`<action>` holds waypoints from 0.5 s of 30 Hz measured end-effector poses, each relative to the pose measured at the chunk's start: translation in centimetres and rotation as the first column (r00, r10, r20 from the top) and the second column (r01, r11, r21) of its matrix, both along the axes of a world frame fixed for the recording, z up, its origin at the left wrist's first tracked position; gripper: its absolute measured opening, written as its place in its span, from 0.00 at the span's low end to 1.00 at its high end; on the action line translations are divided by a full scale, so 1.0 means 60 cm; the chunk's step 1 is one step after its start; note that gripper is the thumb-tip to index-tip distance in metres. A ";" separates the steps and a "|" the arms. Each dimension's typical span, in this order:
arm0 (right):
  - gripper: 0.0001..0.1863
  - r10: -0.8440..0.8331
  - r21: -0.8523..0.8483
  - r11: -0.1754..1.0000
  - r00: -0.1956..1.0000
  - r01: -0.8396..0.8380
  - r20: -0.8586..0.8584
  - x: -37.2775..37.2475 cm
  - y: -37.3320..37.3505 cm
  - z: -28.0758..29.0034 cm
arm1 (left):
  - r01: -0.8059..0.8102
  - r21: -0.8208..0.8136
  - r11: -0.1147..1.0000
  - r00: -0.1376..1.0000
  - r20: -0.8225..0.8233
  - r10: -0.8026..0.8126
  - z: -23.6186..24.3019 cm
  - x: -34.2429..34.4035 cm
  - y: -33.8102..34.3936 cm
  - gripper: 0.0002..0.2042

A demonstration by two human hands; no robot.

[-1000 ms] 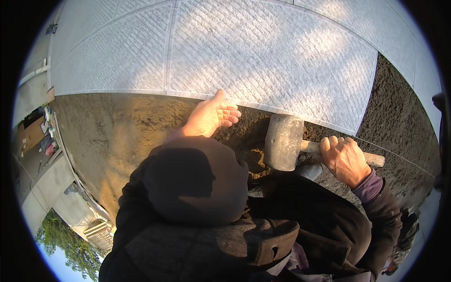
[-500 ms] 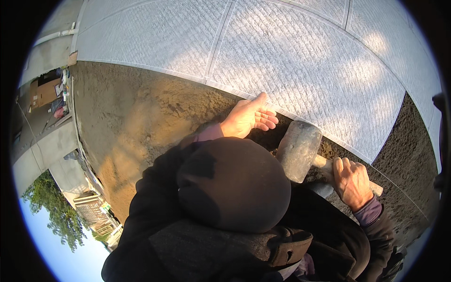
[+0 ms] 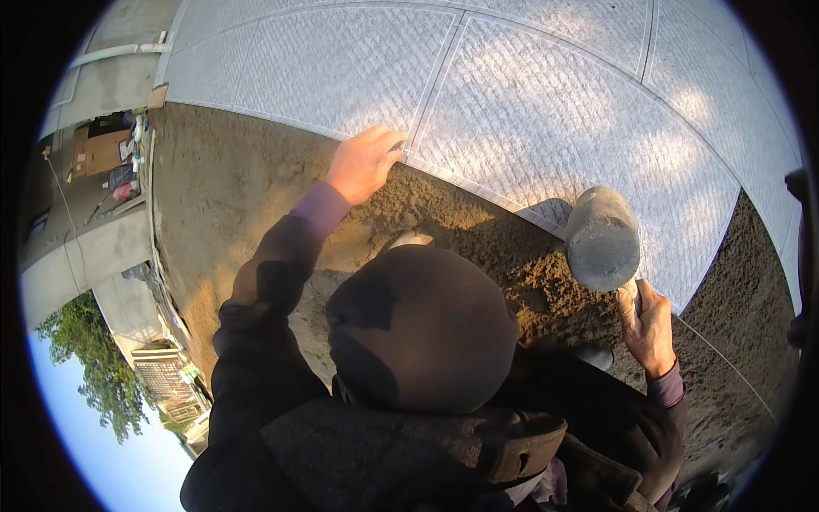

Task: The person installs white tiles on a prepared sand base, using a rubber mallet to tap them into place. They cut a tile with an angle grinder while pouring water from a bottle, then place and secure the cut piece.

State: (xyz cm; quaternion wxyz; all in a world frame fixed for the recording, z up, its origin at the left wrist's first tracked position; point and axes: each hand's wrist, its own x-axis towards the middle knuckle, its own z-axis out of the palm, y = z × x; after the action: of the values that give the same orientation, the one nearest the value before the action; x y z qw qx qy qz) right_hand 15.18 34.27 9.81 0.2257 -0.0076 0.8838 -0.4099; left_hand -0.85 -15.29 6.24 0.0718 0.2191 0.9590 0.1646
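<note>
My right hand (image 3: 650, 328) is wrapped round the wooden handle of a rubber mallet (image 3: 602, 239). The mallet's thick grey head is over the near edge of a textured grey paving slab (image 3: 563, 128), with a shadow beside it. At the joint with the neighbouring slab (image 3: 341, 72), my left hand (image 3: 367, 166) touches the near edge. Its fingers are bent and drawn together; what lies between thumb and fingers, if anything, is too small to make out.
Brown sandy bedding (image 3: 247, 162) runs along the near side of the slabs, with darker soil (image 3: 734, 264) at the right. A thin string (image 3: 725, 363) crosses that soil. A dark rounded cloth shape (image 3: 422, 328) covers the lower middle. A cardboard box (image 3: 102, 154) is far left.
My left hand has moved left along the slab edge to the joint, and its spread fingers have bent together. The mallet has swung up and right, its head now over the slab's edge.
</note>
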 end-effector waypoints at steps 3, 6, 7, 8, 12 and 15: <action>0.21 -0.025 -0.018 1.000 1.000 0.025 -0.002 0.005 0.001 -0.007 | 0.079 -0.033 0.996 0.997 0.004 -0.079 -0.014 -0.012 0.002 0.11; 0.20 -0.058 -0.021 0.998 0.998 0.058 0.000 0.011 0.002 -0.012 | 0.116 -0.052 0.992 0.993 -0.030 -0.118 -0.016 -0.017 0.006 0.08; 0.20 -0.074 -0.026 0.997 0.997 0.074 0.005 0.013 0.001 -0.014 | 0.142 -0.068 0.988 0.989 -0.036 -0.145 -0.016 -0.018 0.006 0.08; 0.20 -0.079 -0.022 0.997 0.996 0.080 0.036 0.014 0.000 -0.016 | 0.163 -0.080 0.983 0.985 -0.043 -0.167 -0.015 -0.019 0.005 0.07; 0.19 -0.103 -0.029 0.994 0.995 0.103 0.011 0.021 -0.008 -0.024 | 0.225 -0.085 0.971 0.972 -0.049 -0.230 -0.018 -0.021 -0.001 0.07; 0.19 -0.178 -0.095 0.979 0.983 0.182 0.048 0.026 -0.014 -0.027 | 0.336 -0.152 0.930 0.936 -0.055 -0.347 -0.019 -0.024 -0.010 0.10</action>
State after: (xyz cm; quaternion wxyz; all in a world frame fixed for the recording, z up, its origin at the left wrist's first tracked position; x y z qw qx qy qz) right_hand 16.76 33.43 8.21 0.2044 0.0692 0.8548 -0.4719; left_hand -2.28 -15.86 5.08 0.0758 0.3833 0.9176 0.0728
